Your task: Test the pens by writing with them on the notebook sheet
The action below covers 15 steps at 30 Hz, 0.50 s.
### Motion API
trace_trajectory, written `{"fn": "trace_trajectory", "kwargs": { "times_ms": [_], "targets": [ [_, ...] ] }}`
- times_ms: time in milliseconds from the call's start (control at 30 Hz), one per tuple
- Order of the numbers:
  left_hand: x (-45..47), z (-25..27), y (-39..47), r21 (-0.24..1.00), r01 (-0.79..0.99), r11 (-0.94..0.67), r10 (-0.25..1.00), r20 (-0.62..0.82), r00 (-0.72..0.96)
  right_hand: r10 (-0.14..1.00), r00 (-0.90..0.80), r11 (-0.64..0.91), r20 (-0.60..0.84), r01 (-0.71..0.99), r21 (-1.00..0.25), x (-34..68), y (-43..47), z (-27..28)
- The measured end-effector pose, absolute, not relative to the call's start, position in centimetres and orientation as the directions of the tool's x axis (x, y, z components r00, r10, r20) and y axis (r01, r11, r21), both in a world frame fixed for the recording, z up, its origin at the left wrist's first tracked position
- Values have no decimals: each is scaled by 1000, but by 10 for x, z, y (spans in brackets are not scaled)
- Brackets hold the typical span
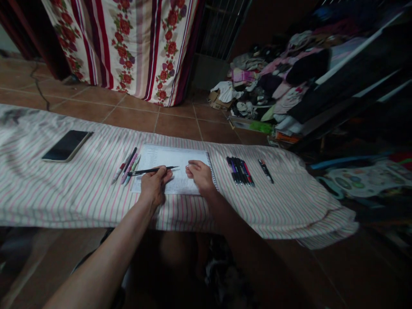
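Note:
My left hand (153, 183) grips a slim black pen (141, 172) between thumb and fingers, its thin tip pointing right. Beneath both hands lies a spiral notebook (175, 153), open at a pale page with faint writing, its coil along the right edge. My right hand (200, 175) is closed in a pinch above the page, a short gap from the pen's tip; what its fingers hold, if anything, is too small to make out. Left of the notebook, several pens (125, 166) lie side by side. To its right sits a row of several dark pens (240, 171), with one separate pen (265, 171) farther right.
A smartphone (67, 146) rests at the left on the striped cloth (93, 184) covering the low surface. Beyond are a tiled floor (135, 112), a floral curtain (128, 47) and a heap of clothes (273, 77). Patterned plastic items (363, 178) stand at the right.

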<state>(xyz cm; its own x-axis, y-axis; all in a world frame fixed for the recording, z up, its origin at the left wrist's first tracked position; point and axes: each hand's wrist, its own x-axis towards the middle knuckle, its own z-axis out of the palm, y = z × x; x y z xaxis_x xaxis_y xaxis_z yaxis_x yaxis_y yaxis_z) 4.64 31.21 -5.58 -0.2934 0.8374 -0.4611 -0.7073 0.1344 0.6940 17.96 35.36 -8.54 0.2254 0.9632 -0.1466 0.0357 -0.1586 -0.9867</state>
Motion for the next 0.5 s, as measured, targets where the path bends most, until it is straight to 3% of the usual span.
{"fn": "trace_trajectory", "kwargs": {
  "times_ms": [100, 167, 333, 500],
  "targets": [
    [47, -56, 312, 703, -697, 144, 833, -466, -298, 982, 170, -19, 87, 537, -844, 191, 355, -88],
    [47, -57, 312, 705, -694, 149, 829, -471, -300, 974, 90, 79, 208, 724, -685, 194, 353, -88],
    [48, -59, 313, 710, -686, 156, 838, -463, -288, 934, -105, 260, 341, 855, -448, 194, 347, -91],
    [48, -62, 314, 720, -675, 161, 851, -448, -275, 943, -91, 234, 319, 864, -445, 192, 348, -98]
  ]
}}
